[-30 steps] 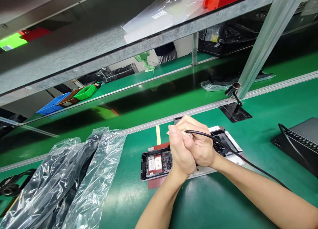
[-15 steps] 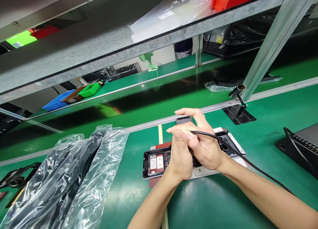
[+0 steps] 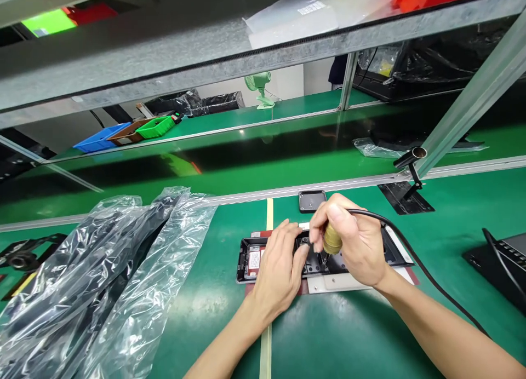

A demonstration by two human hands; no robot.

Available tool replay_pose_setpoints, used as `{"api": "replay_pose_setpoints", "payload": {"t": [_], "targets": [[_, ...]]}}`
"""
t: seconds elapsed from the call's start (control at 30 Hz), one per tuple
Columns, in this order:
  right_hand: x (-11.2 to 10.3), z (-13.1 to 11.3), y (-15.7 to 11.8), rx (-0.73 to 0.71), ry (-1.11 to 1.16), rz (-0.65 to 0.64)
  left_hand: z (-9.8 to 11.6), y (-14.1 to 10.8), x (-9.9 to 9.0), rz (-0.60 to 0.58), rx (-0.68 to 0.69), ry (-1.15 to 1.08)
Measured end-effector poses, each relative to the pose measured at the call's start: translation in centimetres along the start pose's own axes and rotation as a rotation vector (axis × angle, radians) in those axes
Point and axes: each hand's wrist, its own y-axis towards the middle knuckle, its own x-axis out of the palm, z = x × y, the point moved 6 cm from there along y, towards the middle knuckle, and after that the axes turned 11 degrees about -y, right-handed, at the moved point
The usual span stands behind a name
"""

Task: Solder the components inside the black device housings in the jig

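A long black plastic housing [image 3: 242, 264] lies open side up on a pale plate [image 3: 341, 283] and a dark red sheet. Across its left part rests my left hand [image 3: 277, 269], fingers stretched out over the tray-like interior. My right hand [image 3: 355, 239] is closed around the tan handle of a corded tool that looks like a soldering iron [image 3: 332, 241]. Its end points down into the housing's middle; the tip is hard to make out. A black cord [image 3: 423, 277] runs from the handle over my wrist. Just behind the housing sits a small black cover [image 3: 311, 201].
Plastic-wrapped dark parts [image 3: 123, 280] cover the left bench. At right stand a metal tube holder [image 3: 411, 159] and a black part [image 3: 497, 264]. A metal shelf [image 3: 184, 78] spans above. Farther back are colored bins [image 3: 123, 132] and a green fan [image 3: 258, 88].
My hands were together above the housing; they have separated. My left hand has come down flat onto the housing, and my right now points the tool into it. The view has shifted slightly.
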Motion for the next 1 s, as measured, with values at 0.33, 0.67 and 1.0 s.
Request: {"api": "replay_pose_setpoints", "payload": {"t": [0.33,0.67,1.0], "targets": [[0.1,0.6,-0.3,0.066,0.067,0.142,-1.4,-3.0,2.4,-0.088,0.154,0.367],[0.2,0.1,0.2,0.123,0.133,0.207,-1.3,-2.8,2.5,-0.092,0.170,0.377],[0.6,-0.3,0.1,0.122,0.095,0.222,-1.2,-2.9,2.4,-0.072,0.170,0.356]]}}
